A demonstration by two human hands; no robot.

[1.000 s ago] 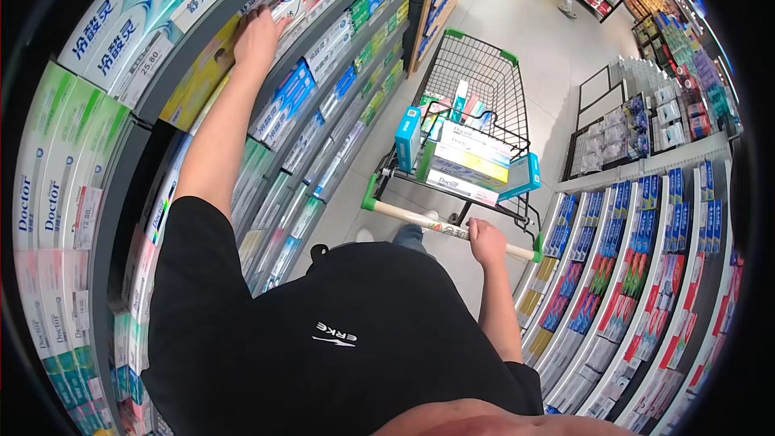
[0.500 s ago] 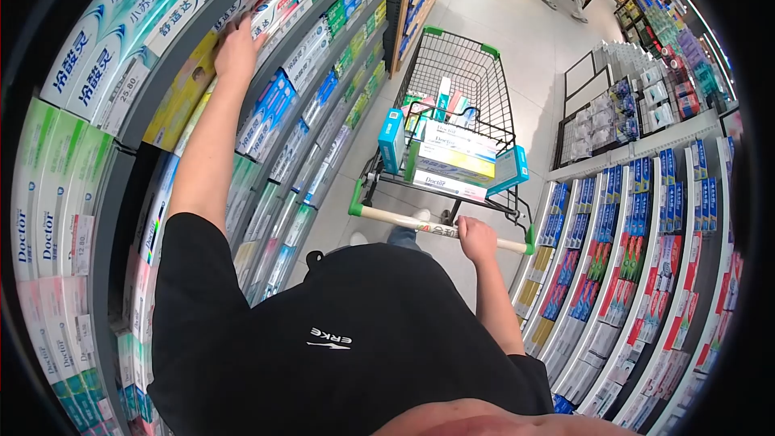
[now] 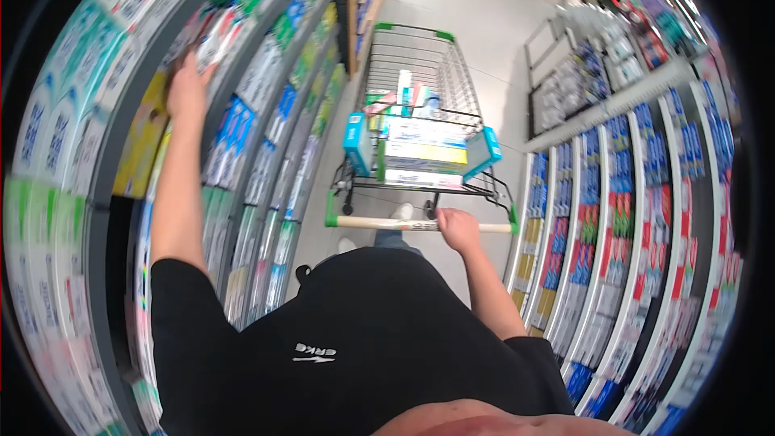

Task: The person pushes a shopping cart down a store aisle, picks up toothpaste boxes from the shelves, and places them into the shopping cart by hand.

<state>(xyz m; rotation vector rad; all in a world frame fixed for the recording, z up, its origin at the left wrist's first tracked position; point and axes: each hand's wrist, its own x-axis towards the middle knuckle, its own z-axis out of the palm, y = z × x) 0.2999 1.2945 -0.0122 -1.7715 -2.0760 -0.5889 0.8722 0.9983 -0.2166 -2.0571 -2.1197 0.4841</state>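
Along a supermarket shelf [image 3: 123, 109], in the head view, the cart handle [image 3: 379, 224] is wrapped by the right hand [image 3: 458, 230], fingers curled round. By red-and-white boxes [image 3: 218, 40], the left hand [image 3: 187, 93] is held; its blurred grip cannot be told. Neighbouring boxes could be toppled by a careless pull.

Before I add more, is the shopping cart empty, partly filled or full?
The shopping cart is partly filled: stacked cartons sit near the handle between two blue boxes, while bare wire mesh shows toward the far end.
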